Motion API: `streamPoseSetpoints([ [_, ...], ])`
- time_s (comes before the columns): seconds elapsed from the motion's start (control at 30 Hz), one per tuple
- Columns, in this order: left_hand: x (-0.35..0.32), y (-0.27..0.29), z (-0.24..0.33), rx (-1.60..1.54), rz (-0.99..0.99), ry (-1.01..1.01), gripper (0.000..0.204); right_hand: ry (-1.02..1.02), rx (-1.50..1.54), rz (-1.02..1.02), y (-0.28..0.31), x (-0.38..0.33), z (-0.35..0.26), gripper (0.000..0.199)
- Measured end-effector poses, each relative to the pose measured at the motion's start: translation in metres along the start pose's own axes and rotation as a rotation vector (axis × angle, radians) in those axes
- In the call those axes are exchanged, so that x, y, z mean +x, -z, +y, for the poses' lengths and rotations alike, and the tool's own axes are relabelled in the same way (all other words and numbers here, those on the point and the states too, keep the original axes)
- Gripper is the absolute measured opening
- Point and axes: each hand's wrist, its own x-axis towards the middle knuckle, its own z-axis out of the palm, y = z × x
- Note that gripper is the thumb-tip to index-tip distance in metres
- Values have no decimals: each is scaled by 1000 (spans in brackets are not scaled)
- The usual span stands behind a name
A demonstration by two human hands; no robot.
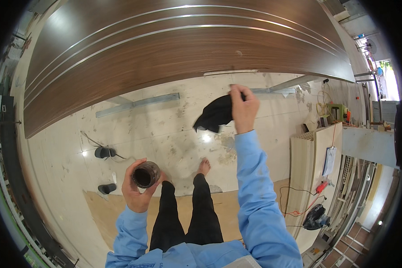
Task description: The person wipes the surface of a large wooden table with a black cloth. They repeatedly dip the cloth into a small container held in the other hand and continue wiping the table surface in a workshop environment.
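Observation:
My left hand [136,196] is wrapped round a round, open-topped jar [154,168] with a dark inside, held low in front of my legs. Whatever the jar contains is too dark to make out. Up ahead, my right hand [245,109] pinches a black cloth [215,114], which hangs off to the left of the fingers. Beyond the cloth stands a wide brown wood-grain panel [178,58] crossed by three thin silvery strips. The cloth appears just short of the panel's near edge; I cannot tell whether they touch.
Metal support legs [140,104] stick out below the panel. Two dark shoes [104,152] lie on the stained tile floor at left. To my right stands a stack of pale boards [301,161] bearing a clipboard [329,161], orange cord and a dark power tool [316,217].

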Motion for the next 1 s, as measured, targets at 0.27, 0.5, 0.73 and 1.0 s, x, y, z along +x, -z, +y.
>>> streamPoseSetpoints([
  [0.27,8,-37,6,0,-43,12,74,-52,27,50,51,36,10,18],
  [0.5,17,-64,9,-29,-39,-6,69,-84,-29,143,84,57,31,18],
  [0.73,21,-76,13,-12,-73,-10,66,-35,145,412,162,95,33,16],
  [1.0,21,-72,19,-24,-61,-17,66,184,113,524,165,173,16,16],
])
